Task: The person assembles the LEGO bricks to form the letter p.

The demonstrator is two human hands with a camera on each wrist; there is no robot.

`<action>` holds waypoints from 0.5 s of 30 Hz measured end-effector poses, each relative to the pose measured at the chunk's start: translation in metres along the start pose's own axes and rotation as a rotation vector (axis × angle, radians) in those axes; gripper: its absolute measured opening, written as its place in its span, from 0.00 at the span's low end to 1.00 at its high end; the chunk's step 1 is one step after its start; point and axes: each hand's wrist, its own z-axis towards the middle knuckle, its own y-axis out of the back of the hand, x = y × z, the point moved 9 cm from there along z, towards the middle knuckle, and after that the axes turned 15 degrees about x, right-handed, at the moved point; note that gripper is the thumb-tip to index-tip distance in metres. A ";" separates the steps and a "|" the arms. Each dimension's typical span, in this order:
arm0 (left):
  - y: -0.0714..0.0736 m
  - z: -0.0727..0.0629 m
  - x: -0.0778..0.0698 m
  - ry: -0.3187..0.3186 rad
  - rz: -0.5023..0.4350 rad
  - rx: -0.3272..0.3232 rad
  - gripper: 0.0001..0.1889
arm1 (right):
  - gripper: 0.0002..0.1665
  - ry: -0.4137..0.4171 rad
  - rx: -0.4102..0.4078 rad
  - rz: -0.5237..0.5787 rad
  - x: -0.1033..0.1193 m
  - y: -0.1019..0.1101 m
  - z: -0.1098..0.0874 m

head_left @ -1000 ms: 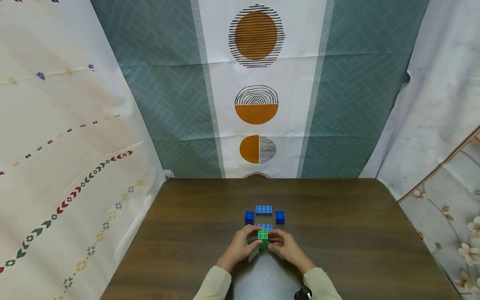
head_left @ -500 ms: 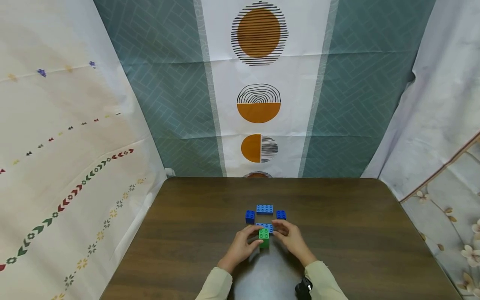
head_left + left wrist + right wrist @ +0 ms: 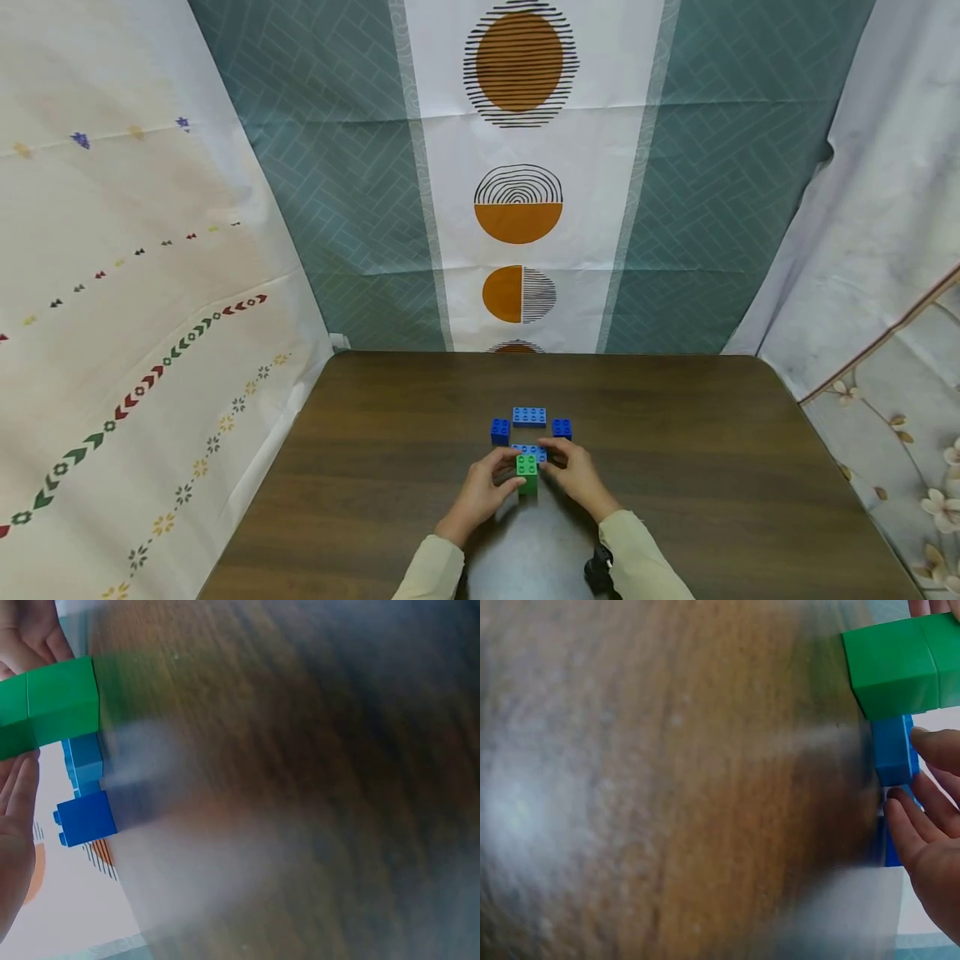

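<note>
Two stacked green building bricks point(image 3: 527, 477) stand nearest the person, studs up. My left hand point(image 3: 482, 492) holds the stack from the left between thumb and fingers. Just behind is a light blue brick point(image 3: 530, 453), partly covered by the green stack in the head view. My right hand point(image 3: 576, 477) is at that brick's right end, fingers loosely bent and thumb in front. Whether they touch the brick I cannot tell. In the right wrist view, the thumb point(image 3: 934, 744) overlaps the top edge of the light blue brick point(image 3: 891, 752).
Dark blue bricks stand at the left point(image 3: 500, 432) and right point(image 3: 562, 428), and another light blue brick point(image 3: 529, 417) lies farthest back. All are on a brown wooden table point(image 3: 390, 467). Patterned cloths point(image 3: 345, 250) hang behind and at the sides.
My right hand has left the green stack and moved back and right, then slightly left to the light blue brick's right end. My left hand stays on the green stack.
</note>
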 end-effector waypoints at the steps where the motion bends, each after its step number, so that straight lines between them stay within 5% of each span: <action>1: 0.000 0.000 0.001 0.007 -0.012 -0.005 0.20 | 0.22 -0.003 0.002 -0.005 0.000 -0.001 0.000; 10: 0.001 -0.001 0.010 0.056 -0.075 -0.024 0.20 | 0.21 -0.043 0.005 -0.093 -0.005 -0.004 0.004; 15: 0.001 -0.002 -0.003 0.060 -0.059 -0.020 0.19 | 0.21 -0.038 0.011 -0.114 -0.005 -0.005 0.005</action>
